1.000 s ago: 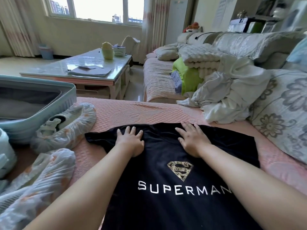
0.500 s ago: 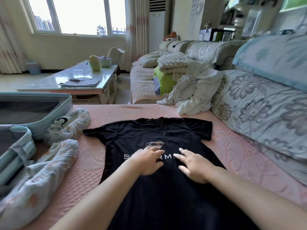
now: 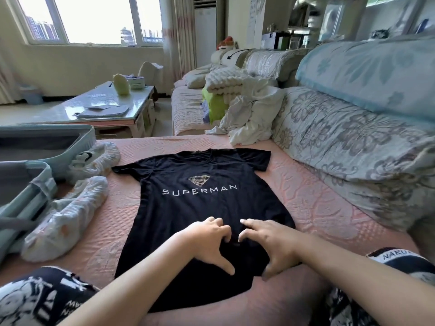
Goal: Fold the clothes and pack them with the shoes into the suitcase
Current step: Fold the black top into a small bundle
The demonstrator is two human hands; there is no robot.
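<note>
A black T-shirt (image 3: 200, 203) with white SUPERMAN lettering lies flat, front up, on the pink quilted sofa seat (image 3: 313, 203). My left hand (image 3: 209, 238) and my right hand (image 3: 270, 241) press side by side on its lower part, thumbs spread and fingertips slightly bent, holding nothing. An open pale blue suitcase (image 3: 47, 147) sits at the left edge. Two shoes in translucent patterned covers lie beside it, one (image 3: 94, 158) against the suitcase wall, the other (image 3: 66, 217) nearer me.
Crumpled white clothes (image 3: 254, 118) and a green garment (image 3: 216, 107) are piled at the far end of the seat. Floral cushions (image 3: 341, 142) line the right side. A glossy coffee table (image 3: 98, 109) stands beyond the suitcase.
Both hands slid down the shirt from the collar area, over the lettering, to the lower part. The view has pulled back, so the whole shirt front now shows.
</note>
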